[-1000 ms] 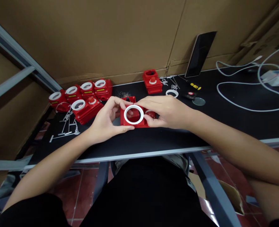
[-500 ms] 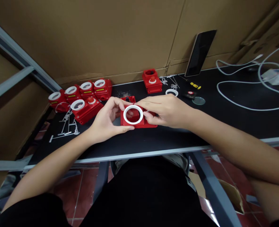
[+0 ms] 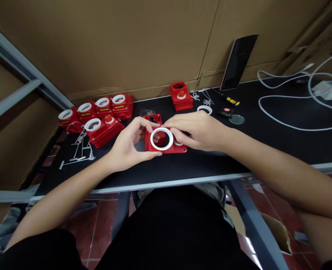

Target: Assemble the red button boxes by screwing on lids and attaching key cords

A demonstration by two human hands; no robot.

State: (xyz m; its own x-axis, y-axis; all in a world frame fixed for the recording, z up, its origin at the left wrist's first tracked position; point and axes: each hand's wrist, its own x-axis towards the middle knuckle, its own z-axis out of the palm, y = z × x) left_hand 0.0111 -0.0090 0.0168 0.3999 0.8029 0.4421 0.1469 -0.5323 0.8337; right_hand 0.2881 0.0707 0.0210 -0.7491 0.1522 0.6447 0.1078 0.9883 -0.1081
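A red housing cover (image 3: pixel 148 144) with a round opening is held low over the black table, tilted towards me. Around its opening sits a white ring (image 3: pixel 153 144), and the far side shows through it. My left hand (image 3: pixel 128 144) grips the cover's left end, thumb along the lower edge and fingers above and behind. My right hand (image 3: pixel 196 129) is closed at the right end, its thumb and fingertips by the ring and the upper edge. Just behind lies an open red box base (image 3: pixel 157 118) with a dark part inside, partly hidden by my hands.
Several red boxes with white rings (image 3: pixel 93 125) stand at left, beside thin metal T-shaped rods (image 3: pixel 75 160). Further back are another red box (image 3: pixel 181 101), a loose white ring (image 3: pixel 204 109), a clear disc (image 3: pixel 237 119) and a yellow-black screwdriver (image 3: pixel 230 100). A white cable (image 3: pixel 284 128) loops at right.
The white ring has shifted slightly right and towards me relative to the cover. The cover's tilt has changed a little, showing more of its right end. Both hands keep their hold.
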